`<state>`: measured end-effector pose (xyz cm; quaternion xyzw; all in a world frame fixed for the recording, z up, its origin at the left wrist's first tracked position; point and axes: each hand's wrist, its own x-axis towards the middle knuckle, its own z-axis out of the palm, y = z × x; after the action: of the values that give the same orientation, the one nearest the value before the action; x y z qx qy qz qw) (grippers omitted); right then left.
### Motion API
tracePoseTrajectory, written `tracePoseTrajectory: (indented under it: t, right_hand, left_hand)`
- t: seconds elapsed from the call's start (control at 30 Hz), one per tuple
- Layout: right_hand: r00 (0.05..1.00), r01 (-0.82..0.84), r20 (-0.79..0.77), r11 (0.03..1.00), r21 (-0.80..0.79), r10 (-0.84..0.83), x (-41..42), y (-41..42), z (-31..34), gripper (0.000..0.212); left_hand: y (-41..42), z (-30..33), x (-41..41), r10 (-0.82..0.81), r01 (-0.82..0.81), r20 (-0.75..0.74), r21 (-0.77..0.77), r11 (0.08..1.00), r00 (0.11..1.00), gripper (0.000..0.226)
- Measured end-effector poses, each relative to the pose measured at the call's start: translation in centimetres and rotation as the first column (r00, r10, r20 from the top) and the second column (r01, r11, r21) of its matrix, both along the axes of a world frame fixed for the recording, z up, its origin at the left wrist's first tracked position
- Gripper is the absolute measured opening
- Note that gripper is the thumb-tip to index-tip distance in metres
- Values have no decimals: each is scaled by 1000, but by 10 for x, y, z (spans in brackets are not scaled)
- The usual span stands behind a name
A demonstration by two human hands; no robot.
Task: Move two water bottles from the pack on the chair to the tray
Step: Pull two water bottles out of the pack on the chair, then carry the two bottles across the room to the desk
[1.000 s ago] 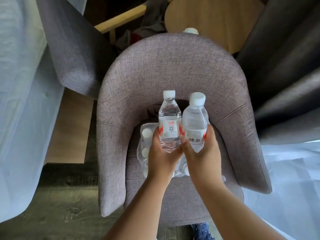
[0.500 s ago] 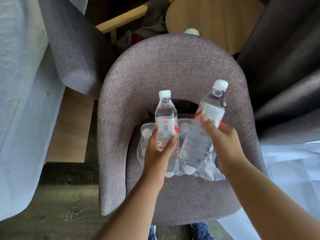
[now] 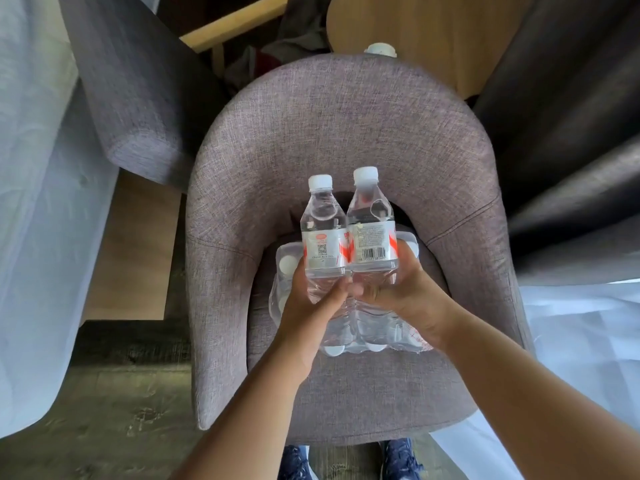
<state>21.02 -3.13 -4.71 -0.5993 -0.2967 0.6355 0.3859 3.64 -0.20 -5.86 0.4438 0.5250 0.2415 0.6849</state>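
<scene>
Now | left hand [image 3: 311, 303] clamps left bottle [image 3: 322, 237] | right hand [image 3: 408, 292] clamps right bottle [image 3: 372, 233] | above pack [image 3: 381, 334]

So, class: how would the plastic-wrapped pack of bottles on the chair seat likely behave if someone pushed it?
The pack probably resists: several full-looking bottles suggest weight. Its thin, crinkled wrap looks already opened, so bottles may shift. The fabric chair seat likely adds drag, so it would not slide freely.

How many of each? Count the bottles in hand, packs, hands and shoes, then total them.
Bottles in hand: 2, left bottle, right bottle
Packs: 1, pack
Hands: 2, left hand, right hand
Shoes: 2, left shoe, right shoe
Total: 7
</scene>
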Motion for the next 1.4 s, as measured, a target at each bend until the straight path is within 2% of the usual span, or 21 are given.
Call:
tracePoseTrajectory:
  t: [0.1,0.13,0.27,0.4,0.5,0.67,0.8,1.0,1.2,1.4]
  right_hand:
    - [999,-22,-25,1000,5,22,4,-2,-2,85]
    - [999,-23,-43,1000,17,24,4,-4,-1,83]
    - [998,-17,-61,999,45,20,3,-7,0,70]
    - [998,19,-61,998,58,-16,4,-7,0,62]
    - [996,28,-84,996,85,-21,4,-5,0,61]
    - [995,19,-97,997,71,-12,6,-3,-2,66]
    - [994,-7,-105,998,67,14,3,-2,9,68]
    - [995,24,-93,999,25,-22,-3,-11,32,53]
    - [993,61,-111,992,114,-49,1,-7,95,61]
    - [999,30,-30,951,306,-22,10,14,236,63]
  left_hand:
    - [4,-4,-10,-92,92,4,-51,994,996,84]
    - [7,-6,-12,-118,118,15,-68,991,993,85]
    - [15,-7,-19,-172,177,54,-121,977,984,78]
    - [9,1,-11,-136,138,26,-56,989,990,74]
    - [3,4,-3,-74,74,-15,-4,997,997,70]
    - [1,4,-1,-55,55,-17,-8,998,998,56]
    - [2,9,-3,-51,51,-2,-31,998,999,62]
    - [-5,32,-7,-47,50,47,-69,996,998,63]
    - [4,94,-6,-46,45,102,13,999,994,62]
    - [31,230,3,-101,72,173,167,983,980,64]
